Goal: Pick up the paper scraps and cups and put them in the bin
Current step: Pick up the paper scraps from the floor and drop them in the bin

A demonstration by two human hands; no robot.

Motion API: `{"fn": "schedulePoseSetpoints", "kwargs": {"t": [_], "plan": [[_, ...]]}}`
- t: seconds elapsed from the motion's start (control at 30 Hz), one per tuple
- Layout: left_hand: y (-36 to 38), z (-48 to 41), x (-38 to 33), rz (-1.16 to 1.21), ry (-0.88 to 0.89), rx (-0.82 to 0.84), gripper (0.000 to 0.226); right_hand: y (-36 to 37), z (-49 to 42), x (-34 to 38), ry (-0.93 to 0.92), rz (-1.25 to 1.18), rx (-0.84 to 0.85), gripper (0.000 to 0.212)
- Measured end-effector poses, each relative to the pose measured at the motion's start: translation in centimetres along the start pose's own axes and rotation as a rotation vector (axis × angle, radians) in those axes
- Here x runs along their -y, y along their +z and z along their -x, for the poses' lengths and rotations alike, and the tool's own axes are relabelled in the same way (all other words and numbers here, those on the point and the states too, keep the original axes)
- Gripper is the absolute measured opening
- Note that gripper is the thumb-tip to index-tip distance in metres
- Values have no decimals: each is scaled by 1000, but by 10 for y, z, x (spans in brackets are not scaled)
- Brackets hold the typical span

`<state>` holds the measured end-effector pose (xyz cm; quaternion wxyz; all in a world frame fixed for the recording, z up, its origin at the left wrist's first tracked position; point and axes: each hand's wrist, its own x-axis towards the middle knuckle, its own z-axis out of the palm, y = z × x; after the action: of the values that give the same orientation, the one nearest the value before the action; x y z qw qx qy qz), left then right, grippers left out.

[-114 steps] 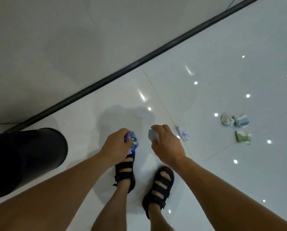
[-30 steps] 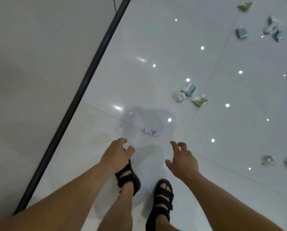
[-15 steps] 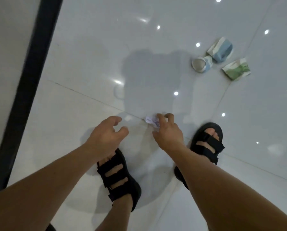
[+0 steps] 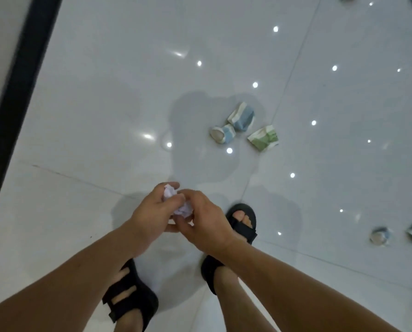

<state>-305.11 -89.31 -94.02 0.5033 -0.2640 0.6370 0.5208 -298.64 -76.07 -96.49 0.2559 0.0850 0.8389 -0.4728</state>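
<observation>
While both hands, left hand (image 4: 152, 213) and right hand (image 4: 205, 221), clench the crumpled paper scrap (image 4: 176, 202) at lower centre, it likely handles light, soft, crushable; grip anywhere.

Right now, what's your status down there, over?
Left hand and right hand together on paper scrap. Three crushed cups ahead on floor. Bin out of view. Path clear.
</observation>
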Motion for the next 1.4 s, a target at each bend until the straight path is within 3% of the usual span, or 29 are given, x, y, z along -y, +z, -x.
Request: {"fn": "schedulePoseSetpoints", "kwargs": {"t": [0.13,0.27,0.37,0.47,0.6,0.73,0.93,1.23,1.4], "plan": [[26,-12,-27,-132,97,-41,20,-43,-9,-12,49,-7,-35,67],[16,-28,-23,-283,153,-170,12,-77,-52,-48,88,441,-65,82],[-8,-34,3,-385,139,-202,10,-89,-101,-68,129,698,-105,82],[-34,-33,34,-316,79,-210,7,-79,-139,-83,126,847,-85,77],[-75,-33,68,-342,80,-269,4,-67,-159,-97,128,976,33,66],[-99,-21,79,-263,86,-362,10,-61,-140,-85,181,955,71,60],[-108,57,53,-237,94,-368,12,-57,-78,27,114,867,169,62],[-130,249,-13,-160,159,-517,10,-65,23,258,-298,876,266,64],[-120,362,-17,47,192,-677,11,-79,81,357,-490,961,338,62]]}}
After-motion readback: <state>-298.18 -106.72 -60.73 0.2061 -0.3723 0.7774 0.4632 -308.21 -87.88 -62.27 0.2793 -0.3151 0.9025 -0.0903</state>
